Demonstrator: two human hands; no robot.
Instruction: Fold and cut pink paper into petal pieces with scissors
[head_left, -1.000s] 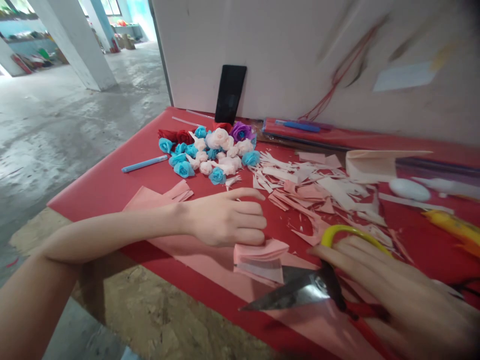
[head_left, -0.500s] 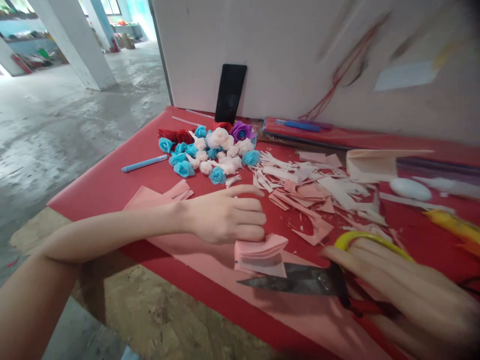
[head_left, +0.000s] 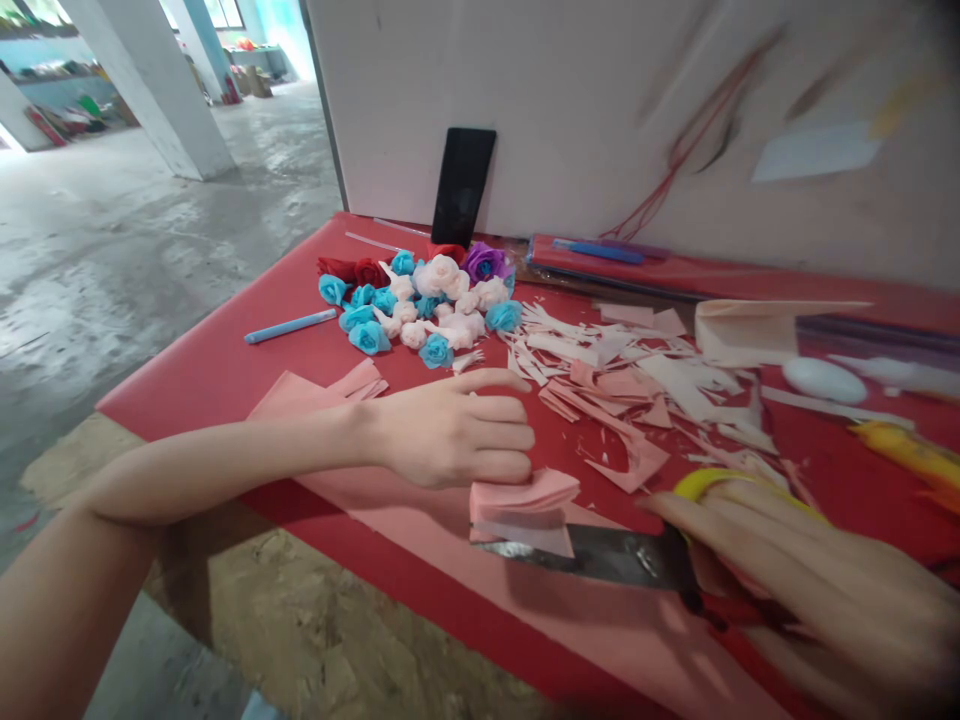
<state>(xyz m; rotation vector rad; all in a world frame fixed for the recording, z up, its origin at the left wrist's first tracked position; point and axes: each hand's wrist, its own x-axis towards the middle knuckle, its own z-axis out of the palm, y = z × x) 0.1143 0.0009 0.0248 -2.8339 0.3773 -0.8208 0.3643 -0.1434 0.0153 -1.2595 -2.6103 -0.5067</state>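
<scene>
My left hand [head_left: 457,430] is closed on a folded stack of pink crepe paper [head_left: 525,495], whose layered edges stick out below the fingers. In my right hand [head_left: 817,570] are scissors [head_left: 615,555] with yellow and red handles, the fingers wrapped through the loops. Their blades point left and lie at the lower part of the folded paper; the top layer overlaps the blade tips. Beneath both hands a long pink paper sheet [head_left: 420,515] runs along the table's front edge.
Paper roses [head_left: 442,275] in several colours cluster behind my left hand. Cut scraps [head_left: 630,370] spread to their right. A light-blue pen [head_left: 291,326] lies left. A black phone [head_left: 463,185] leans on the white panel. A white egg-shaped object [head_left: 823,380] and yellow item [head_left: 896,450] sit right.
The scissors' blades have come together on the paper's lower edge, and my right hand has dipped slightly. My left hand stays in place on the stack.
</scene>
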